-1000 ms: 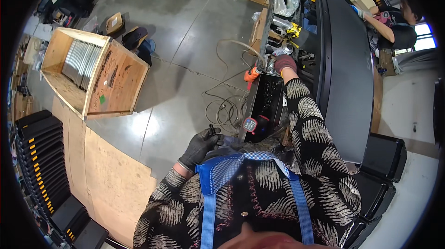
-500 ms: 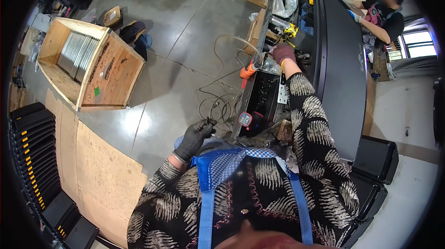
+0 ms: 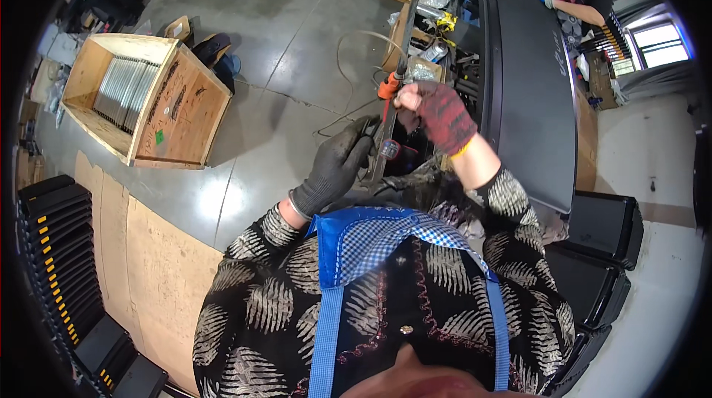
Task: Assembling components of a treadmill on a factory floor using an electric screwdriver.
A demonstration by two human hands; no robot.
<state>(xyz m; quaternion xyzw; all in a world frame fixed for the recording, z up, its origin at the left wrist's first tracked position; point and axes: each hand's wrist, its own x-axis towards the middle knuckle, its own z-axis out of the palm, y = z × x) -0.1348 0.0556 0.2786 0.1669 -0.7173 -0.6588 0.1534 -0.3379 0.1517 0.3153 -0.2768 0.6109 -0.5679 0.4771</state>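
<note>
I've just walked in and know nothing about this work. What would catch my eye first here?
Probably the two gloved hands at the centre: the left hand in a black glove and the right hand in a red-and-black one, both around a slim tool with an orange end. To their right stands a big dark panel. On the grey floor to the left sits an open wooden crate holding metal sheets.
</note>
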